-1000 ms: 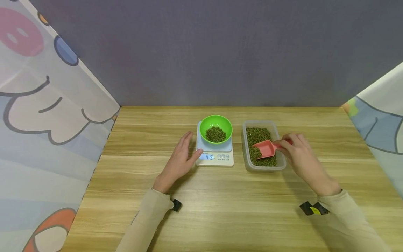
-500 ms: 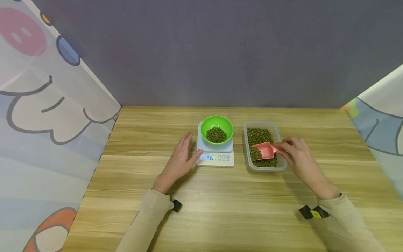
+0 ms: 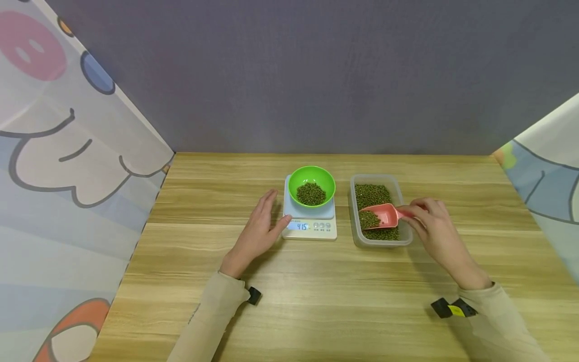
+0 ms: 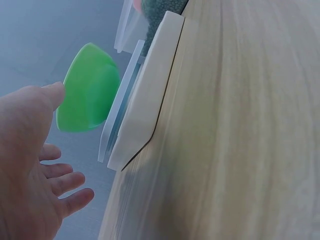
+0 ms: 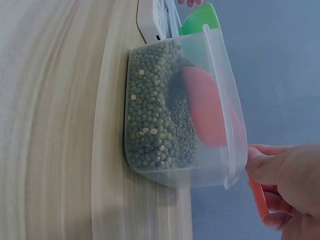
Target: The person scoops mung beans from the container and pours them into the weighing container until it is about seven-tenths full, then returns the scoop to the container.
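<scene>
My right hand (image 3: 436,231) grips the handle of a pink scoop (image 3: 388,216), whose bowl lies inside a clear plastic container (image 5: 220,100) of mung beans (image 5: 150,110). Beans fill the front part of the scoop. To the left, a green bowl (image 3: 312,176) with a small heap of beans in it stands on a white kitchen scale (image 3: 312,230), whose display reads about 415; any decimal point is too small to tell. My left hand (image 3: 258,226) is beside the scale's left edge, fingers extended and holding nothing. In the left wrist view its thumb appears near the green bowl (image 4: 90,90).
The wooden table (image 3: 316,301) carries the scale and the container side by side, with a narrow gap between them. A grey wall (image 3: 316,75) rises behind the table. Printed cartoon panels (image 3: 68,176) stand at both sides.
The scoop has tilted and shifted slightly right in the container, with the right hand moving along. Beans in it have spread a little. The left hand, bowl and scale reading stay the same.
</scene>
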{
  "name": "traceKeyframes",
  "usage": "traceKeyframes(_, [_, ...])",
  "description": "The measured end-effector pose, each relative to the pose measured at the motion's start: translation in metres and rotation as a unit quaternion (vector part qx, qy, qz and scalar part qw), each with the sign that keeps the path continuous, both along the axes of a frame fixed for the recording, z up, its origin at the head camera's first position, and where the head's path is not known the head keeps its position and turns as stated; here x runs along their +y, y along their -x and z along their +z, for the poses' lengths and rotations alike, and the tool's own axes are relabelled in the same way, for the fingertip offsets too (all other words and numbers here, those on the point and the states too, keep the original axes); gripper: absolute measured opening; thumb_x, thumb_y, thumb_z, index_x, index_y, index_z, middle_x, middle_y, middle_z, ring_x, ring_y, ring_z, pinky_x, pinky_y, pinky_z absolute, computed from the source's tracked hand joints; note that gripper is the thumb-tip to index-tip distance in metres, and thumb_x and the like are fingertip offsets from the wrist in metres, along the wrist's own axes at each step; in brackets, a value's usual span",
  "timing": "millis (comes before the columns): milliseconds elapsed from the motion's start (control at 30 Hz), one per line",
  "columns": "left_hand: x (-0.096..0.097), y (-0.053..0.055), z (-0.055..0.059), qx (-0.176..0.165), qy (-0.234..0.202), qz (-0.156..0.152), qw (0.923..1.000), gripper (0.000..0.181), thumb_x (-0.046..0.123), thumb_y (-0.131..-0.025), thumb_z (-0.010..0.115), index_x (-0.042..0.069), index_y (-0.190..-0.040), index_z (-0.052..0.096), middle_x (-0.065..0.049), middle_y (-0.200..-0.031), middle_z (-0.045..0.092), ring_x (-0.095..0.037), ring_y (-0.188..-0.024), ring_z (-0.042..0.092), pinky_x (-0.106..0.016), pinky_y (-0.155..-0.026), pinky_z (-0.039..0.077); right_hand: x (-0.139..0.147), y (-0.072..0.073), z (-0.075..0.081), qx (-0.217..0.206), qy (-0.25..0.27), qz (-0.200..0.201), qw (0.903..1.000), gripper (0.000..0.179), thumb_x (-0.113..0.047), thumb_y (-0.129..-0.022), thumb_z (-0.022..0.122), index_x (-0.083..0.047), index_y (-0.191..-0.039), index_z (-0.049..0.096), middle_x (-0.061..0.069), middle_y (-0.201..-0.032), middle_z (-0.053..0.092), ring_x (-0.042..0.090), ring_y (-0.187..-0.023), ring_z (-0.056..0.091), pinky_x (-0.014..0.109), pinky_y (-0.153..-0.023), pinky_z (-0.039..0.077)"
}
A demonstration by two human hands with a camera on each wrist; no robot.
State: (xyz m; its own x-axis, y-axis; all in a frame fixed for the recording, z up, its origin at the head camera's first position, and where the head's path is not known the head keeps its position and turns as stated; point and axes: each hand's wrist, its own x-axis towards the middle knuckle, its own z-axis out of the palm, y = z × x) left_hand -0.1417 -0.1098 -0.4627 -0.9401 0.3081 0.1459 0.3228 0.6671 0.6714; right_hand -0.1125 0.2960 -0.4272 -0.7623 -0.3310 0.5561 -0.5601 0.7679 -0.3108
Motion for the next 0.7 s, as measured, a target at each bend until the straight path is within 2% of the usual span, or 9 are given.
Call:
traceKeyframes(33, [0.0,0.0,0.0,0.0,0.0,0.0,1.0,0.08,0.047,-0.107,0.052,-0.003,-0.161,0.023,-0.024,-0.167,0.024,-0.038,-0.155,0.024,-0.054,-0.126,0.023,0.0001,0.0,0.0006,0.0,-0.001,-0.002,1.0,0.031,0.015,-0.073,0.081,0.001,-0.101,0.075,0.018,-0.097,0.062,0.037,-0.092,0.052,0.039,-0.078,0.037])
traceKeyframes(67, [0.0,-0.0001,0.0001,0.0,0.0,0.0,1.0,0.08,0.047,-0.107,0.052,-0.003,-0.161,0.023,-0.024,-0.167,0.025,-0.038,-0.155,0.024,-0.054,-0.126,0.023,0.0003,-0.0001,0.0009,0.0,-0.002,-0.004,1.0,0.033,0.016,-0.072,0.081,0.002,-0.101,0.075,0.018,-0.097,0.061,0.036,-0.091,0.051,0.039,-0.078,0.037])
traceKeyframes(467, [0.0004,0.0007,-0.0014,-0.001,0.001,0.0,1.0,0.08,0.048,-0.106,0.051,-0.003,-0.161,0.023,-0.023,-0.167,0.024,-0.037,-0.155,0.024,-0.053,-0.127,0.023,0.003,-0.0018,0.0011,-0.013,0.004,-0.022,0.9997,0.033,0.016,-0.073,0.08,0.003,-0.103,0.075,0.018,-0.098,0.062,0.036,-0.092,0.049,0.036,-0.077,0.035])
traceKeyframes(700, [0.0009,0.0012,-0.0015,0.002,0.004,0.001,1.0,0.08,0.049,-0.106,0.051,-0.003,-0.161,0.023,-0.022,-0.167,0.024,-0.036,-0.155,0.024,-0.053,-0.126,0.023,0.0042,-0.001,0.0014,-0.005,0.01,-0.024,0.9996,0.034,0.016,-0.073,0.081,0.003,-0.104,0.076,0.019,-0.097,0.064,0.036,-0.091,0.05,0.036,-0.076,0.034])
